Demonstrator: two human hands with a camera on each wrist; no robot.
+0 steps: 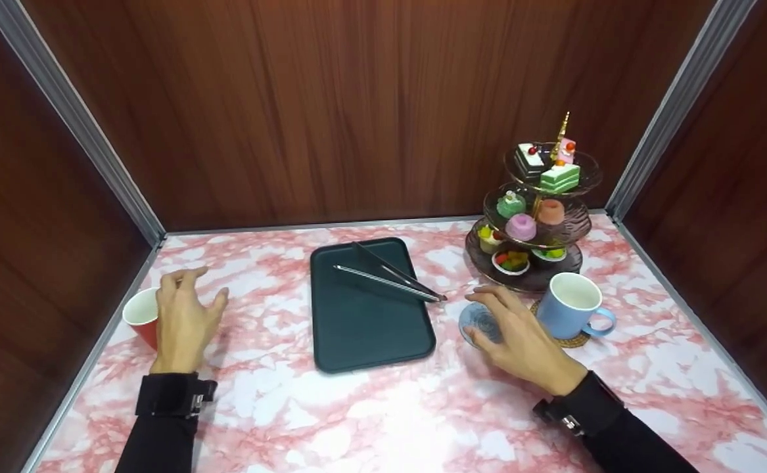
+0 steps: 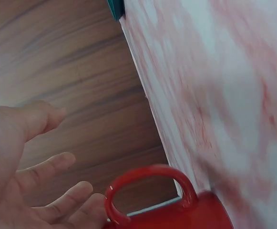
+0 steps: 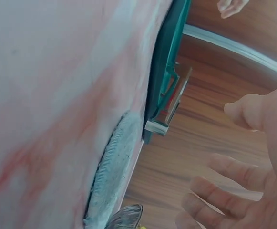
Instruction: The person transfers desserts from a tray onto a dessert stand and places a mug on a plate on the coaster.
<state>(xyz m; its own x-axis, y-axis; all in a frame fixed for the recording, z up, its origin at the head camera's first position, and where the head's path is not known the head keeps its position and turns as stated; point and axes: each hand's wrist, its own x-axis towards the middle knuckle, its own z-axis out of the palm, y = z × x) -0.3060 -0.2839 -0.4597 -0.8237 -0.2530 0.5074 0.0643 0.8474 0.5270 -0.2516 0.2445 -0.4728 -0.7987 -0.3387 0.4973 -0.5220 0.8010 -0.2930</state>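
Observation:
At the left, my left hand hovers over the near side of a red mug with a white inside. Its fingers are relaxed and spread; in the left wrist view they are beside the handle of the red mug, and whether a fingertip touches it I cannot tell. My right hand is above a round blue-grey coaster, fingers apart and holding nothing. Just right of that hand, a light blue mug stands on a woven brown coaster, handle to the right.
Between the hands lies a dark green tray with metal tongs on it, their joined end over its right edge. Behind the blue mug rises a three-tier glass stand with small cakes and tarts. Wooden panels enclose the marbled table.

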